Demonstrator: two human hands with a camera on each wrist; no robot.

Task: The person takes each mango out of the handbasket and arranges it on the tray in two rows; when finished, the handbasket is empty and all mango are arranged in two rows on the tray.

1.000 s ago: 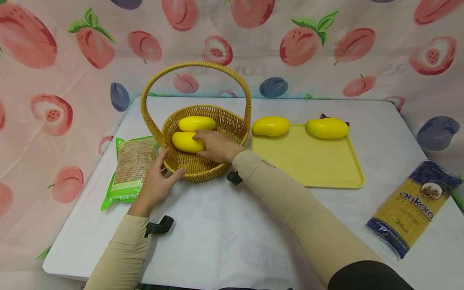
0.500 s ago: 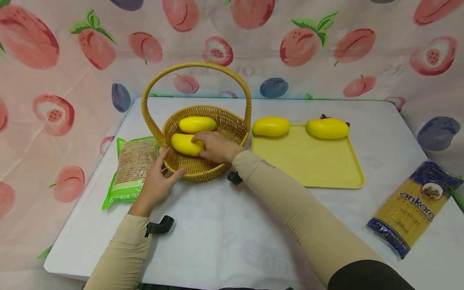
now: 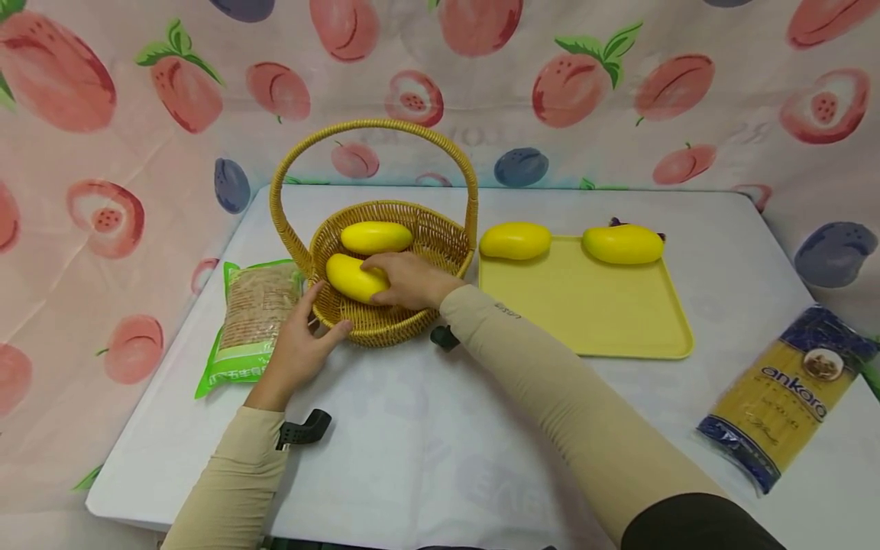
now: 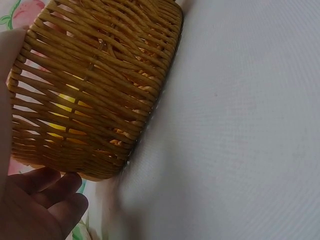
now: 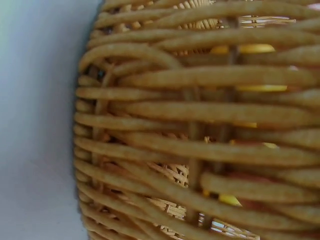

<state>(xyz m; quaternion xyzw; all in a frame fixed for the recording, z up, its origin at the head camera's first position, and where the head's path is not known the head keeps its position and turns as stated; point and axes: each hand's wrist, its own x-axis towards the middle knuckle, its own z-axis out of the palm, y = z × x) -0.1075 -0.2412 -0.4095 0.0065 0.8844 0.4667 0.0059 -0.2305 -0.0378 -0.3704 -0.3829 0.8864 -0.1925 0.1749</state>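
Observation:
In the head view, my right hand (image 3: 409, 279) reaches into the wicker basket (image 3: 388, 334) and grips the end of a yellow mango (image 3: 352, 276), thumb on the near side. A second mango (image 3: 376, 237) lies behind it in the basket. My left hand (image 3: 297, 347) is at the basket's front left, thumb and forefinger spread wide and touching its rim. The left wrist view shows the fingertips of that hand (image 4: 47, 205) against the outside of the basket (image 4: 100, 85). Only the woven wall (image 5: 200, 110) fills the right wrist view, yellow showing through gaps; the right hand is hidden there.
Right of the basket lies a yellow tray (image 3: 584, 305), with one mango (image 3: 516, 241) and another mango (image 3: 622, 244) at its back corners. A green-edged bag (image 3: 257, 317) lies left of the basket. A pasta packet (image 3: 787, 397) sits far right. The basket's tall handle (image 3: 374, 124) arches above it.
The gripped mango has turned, its right end shifting slightly toward the front of the basket, with my right hand still on it. My left hand has stayed at the rim.

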